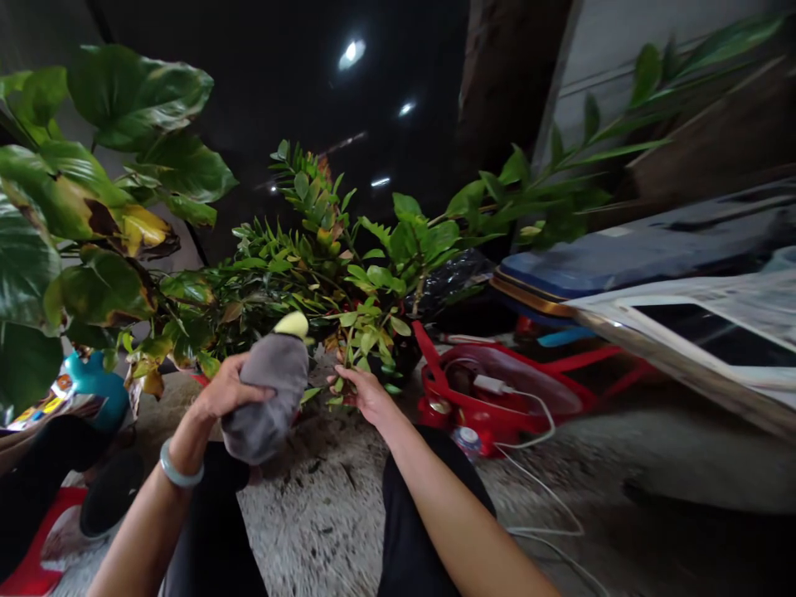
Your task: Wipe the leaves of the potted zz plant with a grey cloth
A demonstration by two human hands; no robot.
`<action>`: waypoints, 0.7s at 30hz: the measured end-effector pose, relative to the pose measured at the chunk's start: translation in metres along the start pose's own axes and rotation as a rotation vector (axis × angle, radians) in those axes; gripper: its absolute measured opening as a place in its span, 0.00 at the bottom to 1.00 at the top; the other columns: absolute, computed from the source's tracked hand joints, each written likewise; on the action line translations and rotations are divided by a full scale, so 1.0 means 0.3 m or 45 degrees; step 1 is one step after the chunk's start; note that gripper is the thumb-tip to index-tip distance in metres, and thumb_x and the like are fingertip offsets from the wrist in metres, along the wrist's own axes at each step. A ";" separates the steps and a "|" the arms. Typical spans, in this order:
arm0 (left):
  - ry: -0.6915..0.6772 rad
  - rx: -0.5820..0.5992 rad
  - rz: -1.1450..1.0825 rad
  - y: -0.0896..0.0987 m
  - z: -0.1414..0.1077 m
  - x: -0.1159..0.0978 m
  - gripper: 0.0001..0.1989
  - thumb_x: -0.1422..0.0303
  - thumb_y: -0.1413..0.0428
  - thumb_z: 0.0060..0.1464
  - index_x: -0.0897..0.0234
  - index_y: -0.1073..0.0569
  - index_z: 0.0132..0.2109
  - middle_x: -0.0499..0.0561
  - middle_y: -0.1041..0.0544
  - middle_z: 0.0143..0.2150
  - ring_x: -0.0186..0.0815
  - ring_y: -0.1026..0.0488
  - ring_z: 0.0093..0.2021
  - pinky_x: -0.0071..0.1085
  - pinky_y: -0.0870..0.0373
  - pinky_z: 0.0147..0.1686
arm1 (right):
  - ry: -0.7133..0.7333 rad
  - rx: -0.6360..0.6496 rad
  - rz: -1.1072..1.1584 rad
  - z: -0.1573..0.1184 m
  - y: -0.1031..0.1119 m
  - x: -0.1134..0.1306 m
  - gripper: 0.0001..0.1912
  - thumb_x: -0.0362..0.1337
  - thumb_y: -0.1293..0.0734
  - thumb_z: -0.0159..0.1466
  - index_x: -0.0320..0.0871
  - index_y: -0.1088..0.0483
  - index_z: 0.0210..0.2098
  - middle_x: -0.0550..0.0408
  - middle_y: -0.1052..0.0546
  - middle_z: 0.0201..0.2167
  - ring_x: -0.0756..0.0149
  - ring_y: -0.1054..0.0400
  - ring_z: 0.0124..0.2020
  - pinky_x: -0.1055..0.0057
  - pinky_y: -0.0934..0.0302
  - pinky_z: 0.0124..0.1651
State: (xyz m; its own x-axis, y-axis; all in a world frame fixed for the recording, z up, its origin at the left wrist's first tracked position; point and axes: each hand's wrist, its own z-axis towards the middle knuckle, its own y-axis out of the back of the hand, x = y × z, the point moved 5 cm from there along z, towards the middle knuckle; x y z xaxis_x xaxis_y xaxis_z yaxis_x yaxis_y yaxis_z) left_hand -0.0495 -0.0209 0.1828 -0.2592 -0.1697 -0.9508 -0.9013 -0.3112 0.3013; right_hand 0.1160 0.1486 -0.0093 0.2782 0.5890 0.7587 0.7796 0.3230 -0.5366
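Left hand (227, 390) closed around grey plush (270, 398); right hand (366, 394) half-closed, pinching plant sprig (366, 340); red basin (497, 390) nearby on floor.

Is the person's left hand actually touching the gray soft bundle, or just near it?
Touching. The head view shows the left hand gripping the gray soft bundle, its fingers pressed across the bundle's side with no gap.

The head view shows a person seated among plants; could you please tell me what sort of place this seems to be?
Probably a covered utility or storage area: a rough speckled floor, ceiling lights set in a dark ceiling, and leafy plants standing among loose cables.
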 end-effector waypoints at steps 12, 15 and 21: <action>0.213 0.206 0.261 -0.097 0.054 0.207 0.20 0.70 0.33 0.35 0.64 0.18 0.41 0.46 0.19 0.33 0.40 0.24 0.35 0.33 0.27 0.38 | -0.014 -0.025 0.030 0.016 0.008 -0.015 0.07 0.33 0.26 0.61 0.42 0.26 0.38 0.53 0.17 0.25 0.64 0.24 0.20 0.75 0.35 0.19; 0.045 0.193 0.151 -0.065 0.013 0.088 0.24 0.71 0.30 0.33 0.65 0.17 0.43 0.49 0.17 0.37 0.44 0.22 0.39 0.33 0.26 0.41 | -0.001 0.001 0.027 0.020 0.011 -0.014 0.06 0.33 0.27 0.61 0.42 0.27 0.37 0.52 0.16 0.27 0.65 0.24 0.21 0.78 0.39 0.17; -0.252 -0.369 -0.080 0.022 0.157 0.000 0.26 0.73 0.33 0.32 0.63 0.18 0.46 0.51 0.16 0.39 0.45 0.22 0.40 0.34 0.25 0.40 | 0.028 -0.014 0.087 0.019 -0.012 -0.018 0.06 0.34 0.27 0.62 0.43 0.27 0.38 0.54 0.16 0.26 0.66 0.25 0.20 0.76 0.33 0.20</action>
State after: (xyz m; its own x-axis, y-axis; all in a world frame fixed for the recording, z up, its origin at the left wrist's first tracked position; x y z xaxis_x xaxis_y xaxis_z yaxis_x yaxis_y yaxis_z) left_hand -0.0718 0.0212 0.1813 -0.2942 0.0337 -0.9551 -0.7891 -0.5724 0.2229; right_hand 0.1087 0.1483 -0.0137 0.3432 0.5925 0.7288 0.7645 0.2745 -0.5832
